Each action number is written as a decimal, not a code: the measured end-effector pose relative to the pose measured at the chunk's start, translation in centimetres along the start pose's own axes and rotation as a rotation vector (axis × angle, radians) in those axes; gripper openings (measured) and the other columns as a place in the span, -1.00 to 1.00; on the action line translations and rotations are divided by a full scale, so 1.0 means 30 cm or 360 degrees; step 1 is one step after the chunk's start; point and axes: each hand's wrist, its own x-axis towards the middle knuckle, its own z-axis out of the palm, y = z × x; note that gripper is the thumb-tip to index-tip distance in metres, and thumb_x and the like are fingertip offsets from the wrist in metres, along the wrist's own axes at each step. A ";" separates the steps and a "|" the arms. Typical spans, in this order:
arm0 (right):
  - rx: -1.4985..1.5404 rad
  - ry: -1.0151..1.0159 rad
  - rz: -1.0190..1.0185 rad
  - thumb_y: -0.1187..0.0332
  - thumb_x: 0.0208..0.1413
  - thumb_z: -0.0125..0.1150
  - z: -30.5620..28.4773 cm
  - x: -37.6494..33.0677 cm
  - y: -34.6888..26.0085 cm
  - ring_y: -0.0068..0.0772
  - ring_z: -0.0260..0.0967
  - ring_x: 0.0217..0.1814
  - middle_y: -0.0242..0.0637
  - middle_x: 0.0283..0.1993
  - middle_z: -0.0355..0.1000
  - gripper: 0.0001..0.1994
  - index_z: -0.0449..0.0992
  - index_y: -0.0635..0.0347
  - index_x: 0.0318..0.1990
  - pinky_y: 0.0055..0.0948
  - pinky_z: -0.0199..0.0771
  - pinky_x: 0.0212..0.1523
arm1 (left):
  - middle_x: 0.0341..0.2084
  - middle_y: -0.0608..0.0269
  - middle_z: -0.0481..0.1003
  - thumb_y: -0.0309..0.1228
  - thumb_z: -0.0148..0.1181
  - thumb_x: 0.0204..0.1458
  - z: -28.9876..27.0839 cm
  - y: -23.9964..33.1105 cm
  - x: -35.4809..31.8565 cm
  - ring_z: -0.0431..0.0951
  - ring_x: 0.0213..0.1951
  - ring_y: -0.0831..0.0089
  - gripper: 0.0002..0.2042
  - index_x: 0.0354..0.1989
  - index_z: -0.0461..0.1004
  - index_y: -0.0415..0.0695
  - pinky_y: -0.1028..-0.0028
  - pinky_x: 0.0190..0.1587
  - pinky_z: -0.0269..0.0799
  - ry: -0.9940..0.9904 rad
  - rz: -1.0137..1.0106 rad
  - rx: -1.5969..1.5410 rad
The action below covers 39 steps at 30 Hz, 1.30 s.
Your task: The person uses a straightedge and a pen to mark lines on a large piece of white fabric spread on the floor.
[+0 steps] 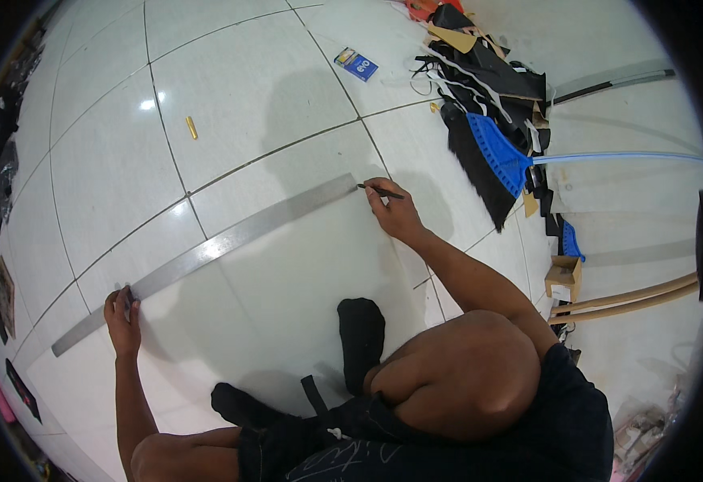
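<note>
A long metal ruler (231, 238) lies slantwise across a pale sheet (287, 265) that covers the floor tile lines in front of me. Near the ruler's left end, my left hand (123, 323) holds it down with bent fingers, and a small dark patch shows at the fingertips. My right hand (398, 214) is closed in a pinch around a slim black pen (383, 192). The pen's tip points left, close to the ruler's far right end. Both my feet, in black socks (361, 341), rest on the sheet's near side.
Beyond the ruler are a small gold cylinder (191, 128) and a blue box (356, 64). At right, a broom (496, 161) with blue head and black bristles leans by a heap of dark scraps (496, 80). A small cardboard box (563, 279) stands near wooden poles (633, 299).
</note>
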 end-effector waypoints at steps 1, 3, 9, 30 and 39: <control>0.0003 0.0001 -0.0001 0.33 0.26 0.13 0.004 -0.001 0.005 -0.19 0.54 -0.17 -0.08 -0.15 0.56 -0.78 0.52 0.27 -0.06 -0.33 0.51 -0.14 | 0.13 -0.02 0.36 -0.39 0.20 0.18 0.000 -0.003 0.000 0.34 0.18 0.01 -0.61 0.20 0.42 -0.09 0.18 0.24 0.29 0.0002 0.0000 0.0003; -0.0038 0.0011 -0.0041 0.32 0.26 0.12 0.005 -0.001 0.005 -0.19 0.53 -0.20 -0.07 -0.17 0.56 -0.77 0.51 0.27 -0.06 -0.31 0.50 -0.18 | 0.15 -0.01 0.35 -0.38 0.16 0.20 0.003 -0.005 -0.001 0.34 0.18 0.02 -0.61 0.21 0.41 -0.08 0.17 0.25 0.26 -0.0028 -0.0063 -0.0030; -0.0071 0.0002 0.0041 0.29 0.28 0.10 0.005 -0.002 0.001 -0.21 0.52 -0.19 -0.10 -0.19 0.55 -0.77 0.50 0.23 -0.06 -0.30 0.48 -0.20 | 0.13 -0.01 0.36 -0.39 0.19 0.18 -0.009 0.026 0.001 0.33 0.18 0.03 -0.62 0.19 0.43 -0.10 0.18 0.23 0.29 -0.0034 -0.0085 0.0005; 0.0057 0.0275 -0.0016 0.34 0.30 0.09 -0.043 0.053 0.034 -0.40 0.43 -0.31 -0.21 -0.28 0.47 -0.82 0.49 0.29 -0.16 -0.43 0.44 -0.27 | -0.04 -0.01 0.41 -0.38 0.33 0.02 -0.059 0.016 0.084 0.36 0.06 -0.04 -0.66 -0.05 0.44 -0.17 0.02 0.26 0.17 -0.0132 0.0159 0.0275; 0.0098 0.0509 0.0201 0.33 0.40 -0.03 -0.208 -0.014 -0.035 -0.47 0.39 -0.13 -0.24 -0.11 0.41 -0.77 0.44 0.28 0.03 -0.46 0.47 -0.11 | -0.34 0.07 0.38 -0.53 0.24 0.06 -0.163 0.029 -0.059 0.35 -0.20 0.05 -0.89 -0.25 0.46 -0.18 0.09 0.02 0.30 -0.0220 0.0322 0.0069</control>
